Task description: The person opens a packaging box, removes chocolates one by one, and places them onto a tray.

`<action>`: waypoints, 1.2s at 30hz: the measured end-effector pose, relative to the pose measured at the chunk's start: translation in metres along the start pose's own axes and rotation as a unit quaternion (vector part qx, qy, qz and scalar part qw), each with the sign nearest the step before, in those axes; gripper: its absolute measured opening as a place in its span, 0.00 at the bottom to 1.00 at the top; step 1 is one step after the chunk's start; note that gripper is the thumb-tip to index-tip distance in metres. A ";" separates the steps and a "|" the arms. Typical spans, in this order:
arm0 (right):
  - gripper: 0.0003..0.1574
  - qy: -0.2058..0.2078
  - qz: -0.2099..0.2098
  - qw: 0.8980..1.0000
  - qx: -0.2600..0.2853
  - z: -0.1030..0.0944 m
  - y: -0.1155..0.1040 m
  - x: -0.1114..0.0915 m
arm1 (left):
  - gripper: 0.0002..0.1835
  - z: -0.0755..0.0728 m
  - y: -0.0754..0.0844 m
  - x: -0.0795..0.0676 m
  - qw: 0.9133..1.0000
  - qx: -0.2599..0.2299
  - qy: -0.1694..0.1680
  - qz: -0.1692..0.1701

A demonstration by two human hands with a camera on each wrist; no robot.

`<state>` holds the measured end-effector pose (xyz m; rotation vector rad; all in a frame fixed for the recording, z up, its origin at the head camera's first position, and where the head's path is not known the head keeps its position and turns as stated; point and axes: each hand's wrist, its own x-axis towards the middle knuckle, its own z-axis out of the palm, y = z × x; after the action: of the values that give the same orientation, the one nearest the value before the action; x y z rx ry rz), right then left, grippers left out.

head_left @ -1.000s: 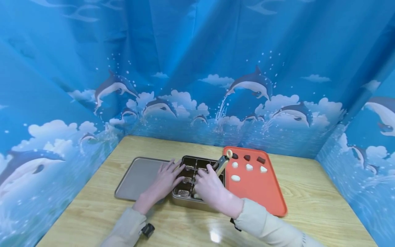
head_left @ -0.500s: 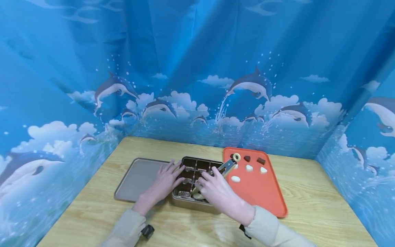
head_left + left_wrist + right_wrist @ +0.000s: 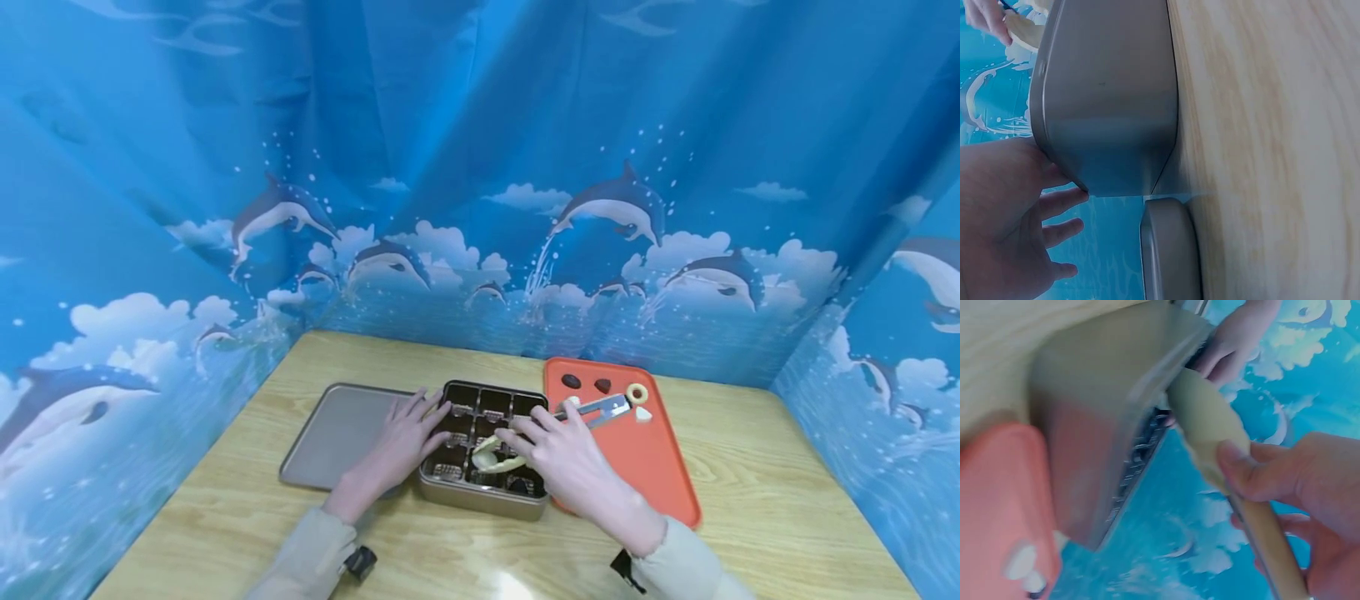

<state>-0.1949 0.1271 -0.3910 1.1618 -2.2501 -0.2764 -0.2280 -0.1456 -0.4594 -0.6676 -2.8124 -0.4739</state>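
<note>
My right hand [image 3: 573, 454] grips a pair of tongs [image 3: 1266, 544] with cream-coloured tips, thumb on one arm in the right wrist view. Those tips stand apart over the front middle part of a metal box [image 3: 483, 498] with square compartments. A pale rounded piece [image 3: 486, 459] shows between the tips; whether they touch it I cannot tell. In the front right compartment lies a dark piece [image 3: 521, 485]. My left hand [image 3: 400, 442] rests at the box's left rim with its fingers spread, and in the left wrist view it holds nothing.
An orange-red tray [image 3: 660, 483] to the right bears small chocolate-like pieces, among them a dark oval [image 3: 571, 381] and a white piece [image 3: 643, 414]. The tongs and right hand cover part of it. A grey metal lid or tray [image 3: 341, 433] lies left of the box.
My right hand has moved to the right, and the tongs have swung lower, their ring end now over the tray's right side. Their tips have come into view. The left hand stays put.
</note>
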 end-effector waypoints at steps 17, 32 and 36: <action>0.48 0.053 0.128 0.986 0.091 0.019 0.024 -0.044 | 0.30 0.000 0.001 0.000 1.000 0.006 0.003 -0.001; 0.42 0.088 0.230 0.967 0.061 0.018 0.079 -0.090 | 0.30 0.000 0.002 0.000 1.000 0.004 0.004 0.005; 0.42 0.061 0.245 0.967 0.044 0.018 0.091 -0.105 | 0.29 0.001 0.001 0.000 1.000 0.008 0.006 0.005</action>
<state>-0.2193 0.2640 -0.4086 0.6089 -2.3681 0.0911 -0.2278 -0.1448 -0.4600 -0.6735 -2.7966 -0.4510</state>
